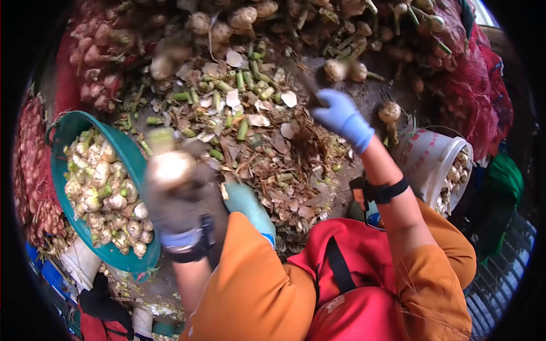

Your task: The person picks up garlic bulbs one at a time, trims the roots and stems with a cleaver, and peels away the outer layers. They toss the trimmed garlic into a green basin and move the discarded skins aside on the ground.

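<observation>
My left hand (187, 199), in a dark glove and smeared by motion, is closed around a whitish garlic bulb (170, 169) with a short green stem stub. My right hand (341, 116), in a light blue glove, grips a knife (310, 88) whose dark blade is blurred and points up and away. Beside my left hand a tilted green tub (151, 170) holds trimmed garlic bulbs (108, 193). Between the hands, cut green stems (242, 128) and dry brown skins (278, 176) cover the ground.
Untrimmed garlic bulbs (244, 20) are heaped along the far side. Red mesh sacks (483, 108) stand at right and left. A tipped white bucket (421, 150) with bulbs lies near my right forearm. Another person's dark sleeve (105, 301) shows at lower left.
</observation>
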`<action>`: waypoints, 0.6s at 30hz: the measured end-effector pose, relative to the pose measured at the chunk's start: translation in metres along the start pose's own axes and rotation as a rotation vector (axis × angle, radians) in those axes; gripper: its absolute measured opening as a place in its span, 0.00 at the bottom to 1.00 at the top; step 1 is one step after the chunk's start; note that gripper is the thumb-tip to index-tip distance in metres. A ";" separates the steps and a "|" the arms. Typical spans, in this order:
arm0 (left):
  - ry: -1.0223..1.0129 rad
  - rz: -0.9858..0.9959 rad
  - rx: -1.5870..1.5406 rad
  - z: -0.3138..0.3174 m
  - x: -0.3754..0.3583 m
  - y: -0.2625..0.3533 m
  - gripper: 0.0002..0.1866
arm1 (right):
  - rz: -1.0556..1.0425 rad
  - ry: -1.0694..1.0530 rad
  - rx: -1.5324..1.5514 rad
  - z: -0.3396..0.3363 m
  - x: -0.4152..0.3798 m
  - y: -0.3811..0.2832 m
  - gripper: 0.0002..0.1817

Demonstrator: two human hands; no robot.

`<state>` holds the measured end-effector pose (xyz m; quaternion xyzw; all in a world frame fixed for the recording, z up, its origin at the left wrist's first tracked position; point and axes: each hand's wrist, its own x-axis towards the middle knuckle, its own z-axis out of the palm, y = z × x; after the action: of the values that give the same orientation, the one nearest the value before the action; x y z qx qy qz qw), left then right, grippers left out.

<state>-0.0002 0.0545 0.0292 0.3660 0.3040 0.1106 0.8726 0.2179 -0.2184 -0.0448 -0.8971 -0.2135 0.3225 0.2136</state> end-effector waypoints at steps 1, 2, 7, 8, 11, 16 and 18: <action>-0.418 -0.085 -0.560 -0.005 -0.001 0.023 0.35 | -0.009 0.143 -0.073 -0.012 0.000 0.013 0.17; -0.588 0.012 -0.715 -0.020 -0.004 0.040 0.41 | -0.032 0.274 -0.152 -0.021 -0.002 0.019 0.17; -0.508 0.028 -0.557 -0.007 0.009 0.020 0.39 | 0.004 0.223 -0.649 -0.026 0.051 0.044 0.14; -0.339 -0.009 -0.355 0.009 0.008 0.004 0.36 | -0.008 0.188 -0.544 -0.026 0.054 0.032 0.13; -0.190 -0.057 0.150 0.013 0.021 -0.071 0.33 | -0.109 -0.068 0.436 0.017 0.040 -0.015 0.15; -0.138 -0.286 0.337 -0.011 0.015 -0.096 0.45 | 0.102 -0.356 1.239 0.035 -0.040 -0.096 0.24; -0.194 -0.050 0.498 0.011 0.008 -0.073 0.44 | -0.127 -0.066 0.702 0.033 -0.041 -0.090 0.18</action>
<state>0.0111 0.0002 -0.0197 0.5707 0.2458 -0.0246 0.7831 0.1451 -0.1577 -0.0013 -0.7430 -0.1520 0.3912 0.5213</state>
